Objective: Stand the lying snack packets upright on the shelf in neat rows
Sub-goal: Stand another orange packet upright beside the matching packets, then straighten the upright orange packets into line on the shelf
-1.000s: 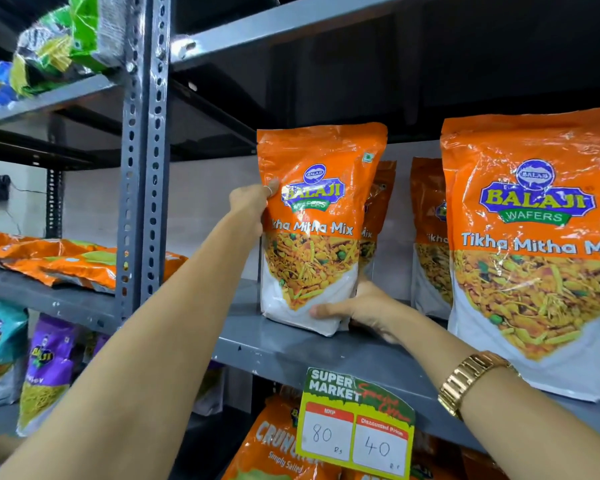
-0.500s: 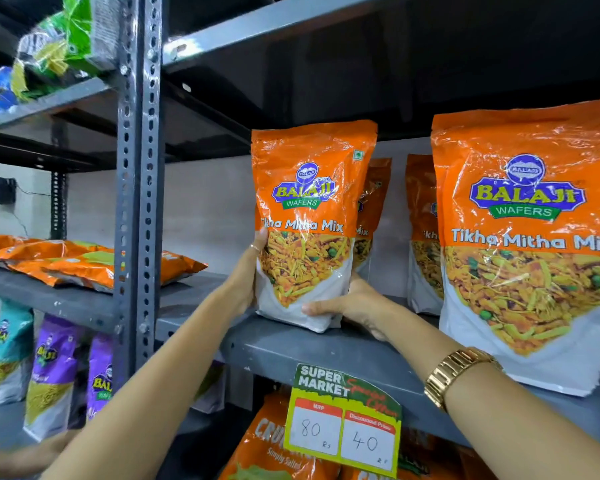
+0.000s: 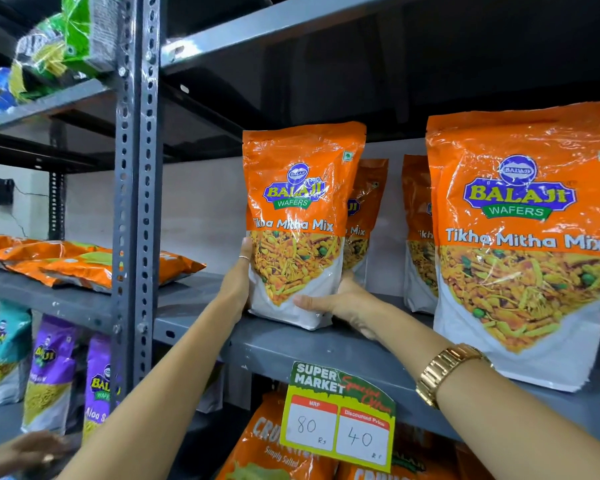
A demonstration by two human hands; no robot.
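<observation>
Your left hand (image 3: 238, 282) slid from the packet's (image 3: 300, 223) upper edge down to its lower left side. Right hand (image 3: 340, 301) shifted slightly at the base. Packet now squarer, upright on shelf (image 3: 326, 348).

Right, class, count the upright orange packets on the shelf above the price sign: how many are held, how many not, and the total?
Held packet, between left hand and right hand: 1
Upright packets not held: 3
Total: 4
</observation>
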